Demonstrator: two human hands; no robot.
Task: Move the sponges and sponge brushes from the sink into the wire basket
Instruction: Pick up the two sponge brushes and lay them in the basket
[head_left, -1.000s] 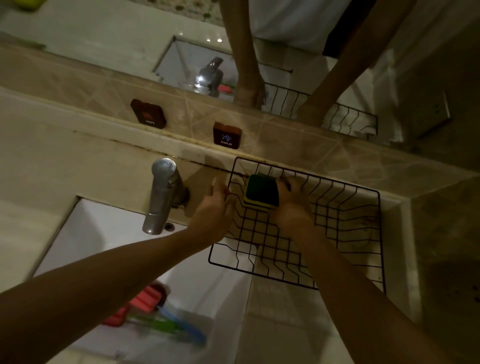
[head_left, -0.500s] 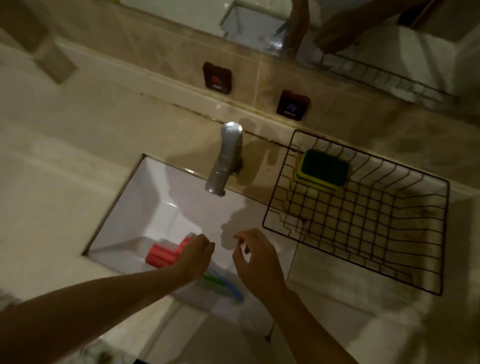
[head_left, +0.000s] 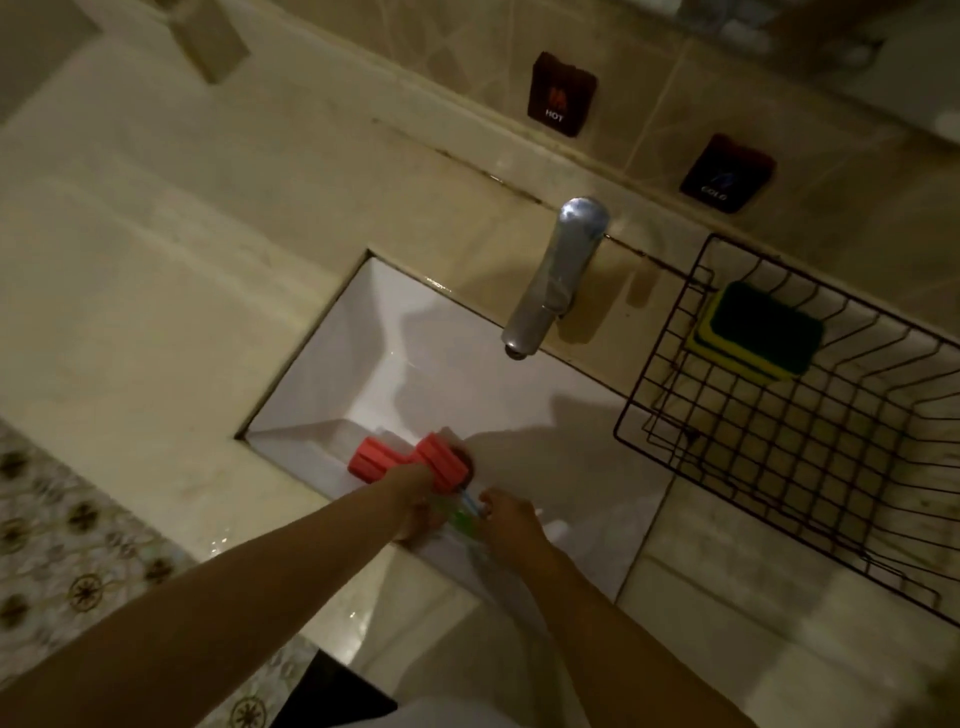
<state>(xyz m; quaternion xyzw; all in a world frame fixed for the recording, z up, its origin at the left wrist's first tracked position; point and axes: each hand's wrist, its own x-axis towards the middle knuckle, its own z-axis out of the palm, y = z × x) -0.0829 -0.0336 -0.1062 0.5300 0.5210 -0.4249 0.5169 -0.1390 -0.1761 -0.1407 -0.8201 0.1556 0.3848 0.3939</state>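
Observation:
Two red sponge brush heads lie low in the white sink (head_left: 415, 353), one (head_left: 371, 463) to the left and one (head_left: 448, 462) beside it. Green and blue handles (head_left: 464, 512) run from them toward me. My left hand (head_left: 415, 501) is curled around the handle just below the right red head. My right hand (head_left: 511, 526) pinches the handles from the right. A green and yellow sponge (head_left: 761, 330) lies in the far left corner of the black wire basket (head_left: 619, 434), which stands on the counter right of the sink.
A chrome faucet (head_left: 563, 270) overhangs the sink's far side. Dark HOT (head_left: 561, 93) and COLD (head_left: 727, 174) tags sit on the tiled wall behind. Beige counter stretches to the left, and patterned floor tiles show at the lower left.
Both hands left the basket, where the green sponge stays, and came down into the sink. They now close on the sponge brush handles. The view swung left and down.

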